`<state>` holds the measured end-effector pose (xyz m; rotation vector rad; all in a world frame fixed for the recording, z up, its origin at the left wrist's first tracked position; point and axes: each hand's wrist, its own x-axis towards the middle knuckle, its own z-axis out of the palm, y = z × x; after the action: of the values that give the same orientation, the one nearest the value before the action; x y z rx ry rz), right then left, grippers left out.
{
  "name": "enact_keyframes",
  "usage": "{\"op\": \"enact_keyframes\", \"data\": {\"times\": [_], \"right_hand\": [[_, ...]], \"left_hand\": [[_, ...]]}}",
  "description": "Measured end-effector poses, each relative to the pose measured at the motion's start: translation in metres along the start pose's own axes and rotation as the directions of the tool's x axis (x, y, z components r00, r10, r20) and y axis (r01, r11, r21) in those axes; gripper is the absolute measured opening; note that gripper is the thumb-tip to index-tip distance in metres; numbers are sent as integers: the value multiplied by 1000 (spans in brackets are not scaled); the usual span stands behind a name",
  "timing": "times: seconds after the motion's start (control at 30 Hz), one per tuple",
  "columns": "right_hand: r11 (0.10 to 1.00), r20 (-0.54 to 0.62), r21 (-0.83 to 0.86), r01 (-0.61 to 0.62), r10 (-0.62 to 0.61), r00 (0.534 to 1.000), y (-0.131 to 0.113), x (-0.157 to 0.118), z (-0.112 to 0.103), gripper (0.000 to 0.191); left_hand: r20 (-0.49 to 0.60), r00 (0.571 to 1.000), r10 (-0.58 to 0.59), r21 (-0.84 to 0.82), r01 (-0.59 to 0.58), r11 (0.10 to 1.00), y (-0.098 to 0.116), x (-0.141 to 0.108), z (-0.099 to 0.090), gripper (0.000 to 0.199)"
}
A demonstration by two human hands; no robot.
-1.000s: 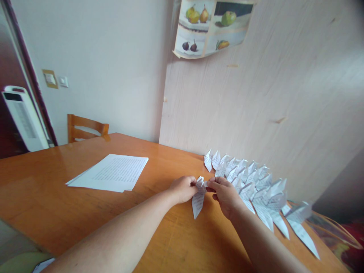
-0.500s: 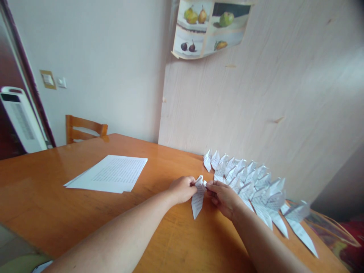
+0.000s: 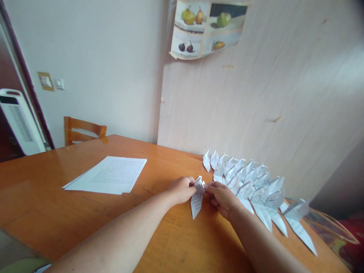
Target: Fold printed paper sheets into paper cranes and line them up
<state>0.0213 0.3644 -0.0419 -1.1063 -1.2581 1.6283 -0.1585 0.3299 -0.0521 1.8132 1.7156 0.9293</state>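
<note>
A folded paper figure [image 3: 197, 201], made of white printed paper, is held between my two hands just above the wooden table [image 3: 167, 242]. Its long pointed end hangs toward me. My left hand [image 3: 183, 189] pinches its left side with thumb and forefinger. At its upper right edge, my right hand [image 3: 223, 197] grips a small folded part between thumb and fingertips. Beyond my right hand stand several similar folded paper figures [image 3: 250, 178] in close rows. Some fingertips are hidden behind the paper.
A stack of printed sheets [image 3: 109, 174] lies on the table's left. A wooden chair [image 3: 85, 129] stands at the far edge. Against the right side is a pale panel [image 3: 227, 106] with a fruit picture [image 3: 209, 30]. A clear bag [image 3: 332, 227] sits off the right edge.
The view has shifted very slightly. Both hands keep hold of the paper figure in nearly the same place, and its upper right fold looks slightly different.
</note>
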Motion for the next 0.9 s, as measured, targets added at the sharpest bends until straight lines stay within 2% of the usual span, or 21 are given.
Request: {"op": "enact_keyframes", "data": {"times": [0.3, 0.47, 0.67, 0.9], "right_hand": [[1000, -148, 27, 7, -2, 989, -3, 1, -5, 16], [998, -191, -44, 45, -53, 980, -7, -5, -6, 22], [954, -142, -213, 209, -242, 960, -17, -20, 7, 29], [859, -44, -415, 300, -349, 936, -15, -19, 12, 29]], "left_hand": [[16, 1000, -7, -21, 7, 1000, 0, 0, -1, 14], [14, 1000, -12, -34, 12, 999, -1, 0, 0, 14], [12, 1000, -15, -44, 16, 999, -4, 1, 1, 13], [5, 1000, -8, -47, 8, 999, -5, 1, 1, 16]]}}
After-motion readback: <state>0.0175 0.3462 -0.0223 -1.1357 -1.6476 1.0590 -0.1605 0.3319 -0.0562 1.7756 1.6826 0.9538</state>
